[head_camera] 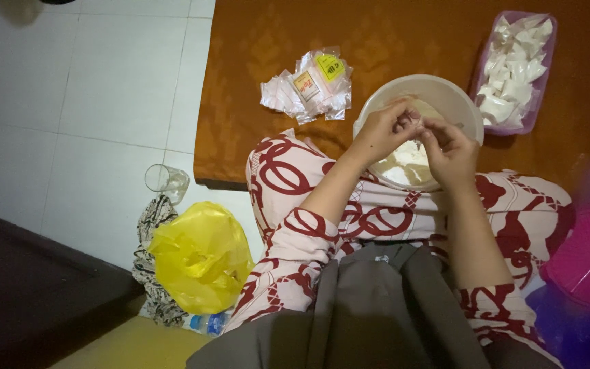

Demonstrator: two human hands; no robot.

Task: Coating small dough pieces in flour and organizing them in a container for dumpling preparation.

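A round white bowl point(459, 102) of pale dough-like filling point(404, 164) rests on my lap. Over it, my left hand point(384, 130) and my right hand point(448, 147) meet, fingers pinched together around a small pale piece point(414, 119) held between them. The piece is mostly hidden by my fingers. Beyond the bowl, a purple tray point(546, 82) holds several folded white pieces point(513, 68).
A stack of small clear plastic packets point(308, 89) lies on the orange-brown mat point(390, 34). On the white tiled floor at left stand a drinking glass point(166, 181), a yellow plastic bag point(199, 256) and a patterned cloth point(148, 225). Pink and purple containers point(588, 260) sit at right.
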